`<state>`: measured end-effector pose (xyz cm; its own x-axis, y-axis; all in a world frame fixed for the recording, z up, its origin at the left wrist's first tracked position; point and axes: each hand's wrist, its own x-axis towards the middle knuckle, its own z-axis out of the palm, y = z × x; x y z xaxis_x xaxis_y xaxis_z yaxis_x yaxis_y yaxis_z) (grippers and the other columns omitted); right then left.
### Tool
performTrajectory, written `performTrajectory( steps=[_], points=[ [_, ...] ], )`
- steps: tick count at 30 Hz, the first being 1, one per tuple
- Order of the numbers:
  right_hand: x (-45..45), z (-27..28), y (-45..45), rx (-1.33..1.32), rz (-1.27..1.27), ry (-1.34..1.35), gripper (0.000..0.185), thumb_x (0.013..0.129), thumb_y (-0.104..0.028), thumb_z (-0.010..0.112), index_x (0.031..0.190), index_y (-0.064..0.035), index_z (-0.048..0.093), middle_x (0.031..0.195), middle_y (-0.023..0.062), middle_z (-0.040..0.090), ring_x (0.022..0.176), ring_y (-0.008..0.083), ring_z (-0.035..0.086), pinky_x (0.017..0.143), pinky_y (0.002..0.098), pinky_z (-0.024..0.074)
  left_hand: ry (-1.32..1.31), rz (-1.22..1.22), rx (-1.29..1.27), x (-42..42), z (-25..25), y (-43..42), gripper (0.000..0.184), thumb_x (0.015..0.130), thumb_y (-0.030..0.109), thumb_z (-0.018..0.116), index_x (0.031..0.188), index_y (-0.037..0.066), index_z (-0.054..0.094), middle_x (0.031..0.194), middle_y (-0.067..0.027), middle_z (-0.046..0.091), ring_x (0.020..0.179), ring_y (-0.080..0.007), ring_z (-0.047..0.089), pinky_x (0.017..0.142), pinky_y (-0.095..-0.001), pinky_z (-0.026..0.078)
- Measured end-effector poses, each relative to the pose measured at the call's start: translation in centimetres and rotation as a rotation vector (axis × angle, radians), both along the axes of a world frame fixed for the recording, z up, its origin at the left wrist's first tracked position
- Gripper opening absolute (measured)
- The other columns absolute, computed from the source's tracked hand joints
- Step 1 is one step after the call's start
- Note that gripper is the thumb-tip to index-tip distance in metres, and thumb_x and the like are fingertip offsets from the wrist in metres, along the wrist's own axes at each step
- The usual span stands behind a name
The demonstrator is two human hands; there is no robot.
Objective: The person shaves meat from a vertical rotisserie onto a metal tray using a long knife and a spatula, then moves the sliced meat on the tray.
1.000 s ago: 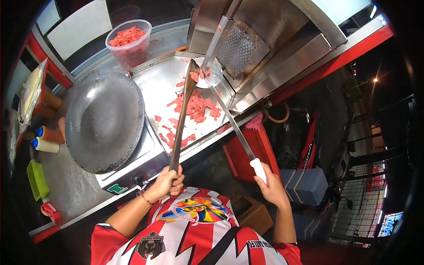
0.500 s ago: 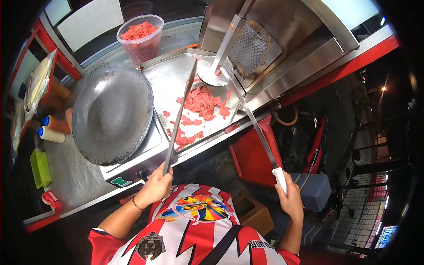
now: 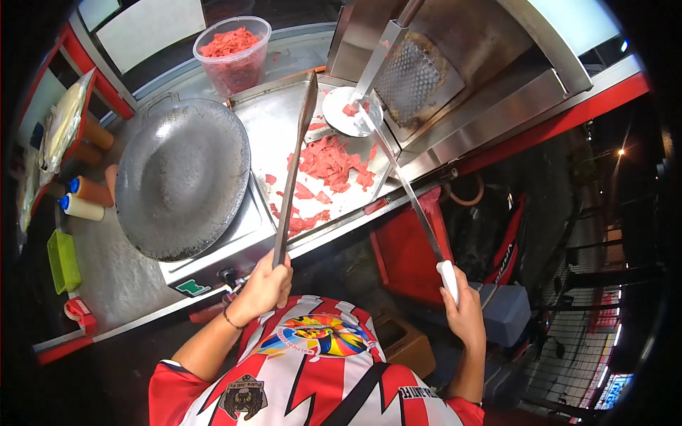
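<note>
My left hand is closed around a long, narrow metal utensil with a dark, flattened tip. It reaches up over the steel tray; its exact kind is unclear. In my right hand is a long knife, gripped by its white handle. The knife's tip lies over the round metal plate at the foot of an upright spit. Small red scraps rest on that plate. Thin red meat slices lie piled and scattered in the tray between the two tools.
Left of the tray, a large dark round pan sits on a stove. Behind stands a clear tub of red meat. Squeeze bottles and a green basket are at far left. A perforated burner is beside the spit.
The left hand's utensil has moved forward, its tip farther up the tray. The knife has shifted only slightly, and the view has turned a little.
</note>
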<state>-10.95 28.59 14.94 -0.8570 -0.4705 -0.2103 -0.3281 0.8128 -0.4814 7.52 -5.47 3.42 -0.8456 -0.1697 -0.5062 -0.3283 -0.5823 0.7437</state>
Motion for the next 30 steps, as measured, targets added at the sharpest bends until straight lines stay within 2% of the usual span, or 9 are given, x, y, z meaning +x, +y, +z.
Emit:
performTrajectory(
  steps=[8, 10, 12, 14, 16, 18, 20, 26, 30],
  points=[
    [-0.5, 0.1, -0.2, 0.009, 0.095, -0.073, 0.048, 0.099, -0.010, 0.066, 0.144, -0.0019, 0.054, 0.116, 0.0310, 0.071, 0.111, 0.0474, 0.070, 0.092, 0.0459, 0.0540, -0.047, -0.015, 0.117, 2.4, 0.5, 0.4, 0.003, 0.102, 0.009, 0.043, 0.104, 0.011, 0.044, 0.067, 0.0000, 0.040, 0.046, -0.0106, 0.038, 0.041, -0.0283, 0.034],
    [-0.6, 0.7, 0.3, -0.031, 0.136, -0.070, 0.047, 0.098, -0.010, 0.067, 0.143, -0.0022, 0.055, 0.114, 0.0304, 0.072, 0.110, 0.0458, 0.071, 0.092, 0.0445, 0.0543, -0.142, -0.080, -0.143, 4.2, 2.1, -1.7, 0.011, 0.100, 0.010, 0.047, 0.110, 0.013, 0.049, 0.073, -0.0021, 0.047, 0.053, -0.0130, 0.043, 0.046, -0.0310, 0.037],
    [-1.0, 1.4, 1.0, 0.012, 0.101, -0.103, 0.047, 0.098, -0.010, 0.067, 0.143, -0.0023, 0.056, 0.114, 0.0295, 0.072, 0.109, 0.0444, 0.072, 0.091, 0.0434, 0.0543, -0.017, -0.170, -0.808, 6.8, 4.1, -5.3, 0.026, 0.097, 0.008, 0.054, 0.122, 0.008, 0.054, 0.087, -0.0058, 0.058, 0.074, -0.0175, 0.056, 0.066, -0.0329, 0.049],
    [-1.3, 2.2, 1.4, 0.008, 0.120, -0.082, 0.047, 0.097, -0.010, 0.067, 0.143, -0.0026, 0.057, 0.113, 0.0280, 0.073, 0.107, 0.0437, 0.073, 0.090, 0.0424, 0.0546, -0.299, -0.091, -0.909, 8.2, 11.1, -7.3, 0.045, 0.091, 0.002, 0.064, 0.136, 0.006, 0.057, 0.101, -0.0087, 0.061, 0.093, -0.0200, 0.057, 0.086, -0.0348, 0.050],
    [-1.7, 2.6, 1.5, 0.023, 0.092, -0.128, 0.047, 0.097, -0.010, 0.067, 0.142, -0.0027, 0.057, 0.113, 0.0280, 0.073, 0.106, 0.0437, 0.073, 0.090, 0.0426, 0.0546, -0.464, -0.086, -1.103, 9.1, 17.8, -8.4, 0.060, 0.084, -0.002, 0.072, 0.142, 0.007, 0.060, 0.103, -0.0123, 0.062, 0.096, -0.0244, 0.060, 0.089, -0.0373, 0.050],
    [-2.0, 2.8, 1.5, 0.029, 0.094, -0.140, 0.046, 0.097, -0.010, 0.066, 0.142, -0.0029, 0.058, 0.112, 0.0284, 0.073, 0.104, 0.0441, 0.073, 0.089, 0.0430, 0.0547, -0.182, -0.226, -1.676, 11.4, 19.9, -9.7, 0.067, 0.080, -0.003, 0.074, 0.145, 0.010, 0.062, 0.104, -0.0156, 0.062, 0.095, -0.0323, 0.061, 0.089, -0.0405, 0.048],
    [-2.3, 2.2, 1.2, 0.000, 0.158, -0.106, 0.046, 0.097, -0.010, 0.066, 0.143, -0.0033, 0.057, 0.111, 0.0288, 0.073, 0.102, 0.0450, 0.073, 0.088, 0.0434, 0.0547, -0.530, -0.350, -1.615, 11.2, 23.4, -9.5, 0.062, 0.081, 0.002, 0.075, 0.142, 0.012, 0.065, 0.099, -0.0170, 0.059, 0.092, -0.0399, 0.060, 0.084, -0.0471, 0.046],
    [-3.3, 1.5, -1.9, -0.037, 0.295, -0.135, 0.060, 0.099, -0.010, 0.064, 0.156, -0.0116, 0.046, 0.107, 0.0306, 0.071, 0.098, 0.0489, 0.071, 0.084, 0.0466, 0.0545, -0.544, -0.569, -1.891, 6.8, 25.9, -6.7, 0.058, 0.084, 0.005, 0.073, 0.141, 0.010, 0.065, 0.092, -0.0193, 0.059, 0.084, -0.0411, 0.059, 0.078, -0.0478, 0.048],
    [-5.3, 0.2, -2.5, -0.031, 0.415, -0.069, 0.061, 0.100, -0.011, 0.064, 0.157, -0.0148, 0.045, 0.106, 0.0313, 0.071, 0.099, 0.0503, 0.069, 0.083, 0.0518, 0.0538, -0.473, -0.679, -2.078, 3.4, 25.1, -4.7, 0.045, 0.086, 0.004, 0.066, 0.130, 0.001, 0.069, 0.082, -0.0186, 0.066, 0.077, -0.0362, 0.067, 0.071, -0.0462, 0.053]
  ],
)
